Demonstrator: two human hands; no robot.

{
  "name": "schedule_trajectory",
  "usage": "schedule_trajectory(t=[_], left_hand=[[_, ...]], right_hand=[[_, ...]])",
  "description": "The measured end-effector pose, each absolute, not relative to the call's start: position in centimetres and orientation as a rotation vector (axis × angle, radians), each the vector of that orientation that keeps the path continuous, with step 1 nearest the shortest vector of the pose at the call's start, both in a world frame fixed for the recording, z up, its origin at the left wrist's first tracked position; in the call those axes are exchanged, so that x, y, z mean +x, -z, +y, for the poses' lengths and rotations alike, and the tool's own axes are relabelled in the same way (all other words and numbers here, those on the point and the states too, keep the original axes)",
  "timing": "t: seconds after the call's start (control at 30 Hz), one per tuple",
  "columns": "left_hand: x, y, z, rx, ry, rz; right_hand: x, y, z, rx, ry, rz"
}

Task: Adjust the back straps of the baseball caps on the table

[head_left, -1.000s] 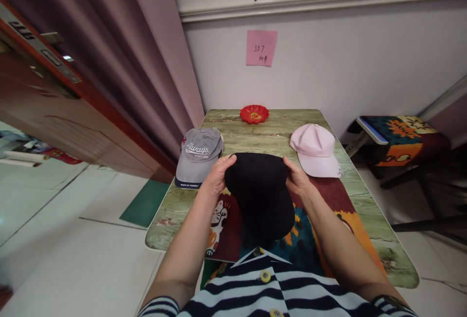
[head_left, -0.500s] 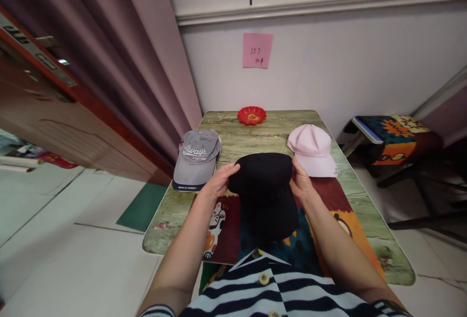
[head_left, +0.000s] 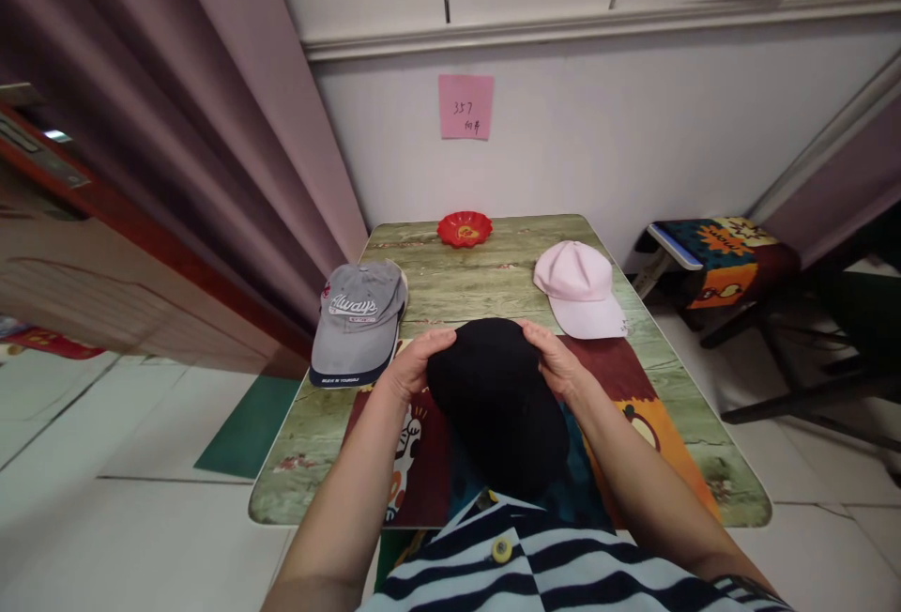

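Note:
A black cap [head_left: 496, 405] is held between my two hands in front of my chest, above the patterned mat [head_left: 633, 377], with its brim toward me. My left hand [head_left: 419, 360] grips its left side, thumb on top. On the other side my right hand [head_left: 555, 357] pinches the edge, the fingers partly hidden behind the cap. To the left lies a grey cap [head_left: 362, 316] with "Always" lettering and a dark brim edge. A pale pink cap [head_left: 578, 288] rests at the right, its brim toward me.
A red scalloped dish [head_left: 465, 229] stands at the far edge of the wood-patterned table [head_left: 450, 283], near the wall. Beyond the right edge is a stool or bench with a colourful cover [head_left: 732, 255]. A curtain [head_left: 246, 77] and a door [head_left: 105, 274] border the left.
The black cap has tilted and come closer to my body, brim lower. My right hand has shifted toward its far edge. The view has turned slightly to the right.

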State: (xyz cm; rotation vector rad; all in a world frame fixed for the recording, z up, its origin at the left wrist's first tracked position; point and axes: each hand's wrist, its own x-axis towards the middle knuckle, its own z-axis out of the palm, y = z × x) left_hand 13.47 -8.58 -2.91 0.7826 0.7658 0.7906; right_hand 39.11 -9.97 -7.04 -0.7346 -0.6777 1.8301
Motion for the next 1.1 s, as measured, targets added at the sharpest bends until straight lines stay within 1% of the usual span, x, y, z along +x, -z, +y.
schedule_trajectory(t=[0.2,0.33,0.47,0.57,0.67,0.73,0.83,0.97,1.1], left_hand=[[14.6,1.8,-8.0,0.713,-0.992,0.735],[14.6,2.1,-7.3,0.613,-1.123,0.788],[14.8,2.5,-7.0,0.553,-1.064,0.764],[15.1,2.8,-6.7,0.615,-0.987,0.702],[15.3,4.3,-6.3,0.731,-1.084,0.859],[15.2,6.2,-6.3,0.808,-1.161,1.105],[14.9,9.5,-7.2,0.981,-1.149,1.359],[14.4,12.6,-9.0,1.280,-1.143,1.393],[14.0,13.2,-9.8,1.397,-1.128,1.367]], right_hand=[[41.5,8.7,-12.2,-0.626,-2.009,-0.579],[42.9,11.0,-15.9,-0.739,-2.011,-0.399],[42.9,12.8,-18.7,-0.759,-1.956,-0.257],[42.8,12.9,-19.0,-0.769,-1.885,-0.230],[43.4,12.0,-17.5,-0.755,-1.770,-0.200],[44.2,10.7,-15.7,-0.730,-1.661,-0.210],[45.7,8.2,-12.1,-0.676,-1.479,-0.259],[48.1,5.6,-7.3,-0.644,-1.281,-0.246],[50.8,6.4,-4.0,-0.706,-1.179,-0.148]])
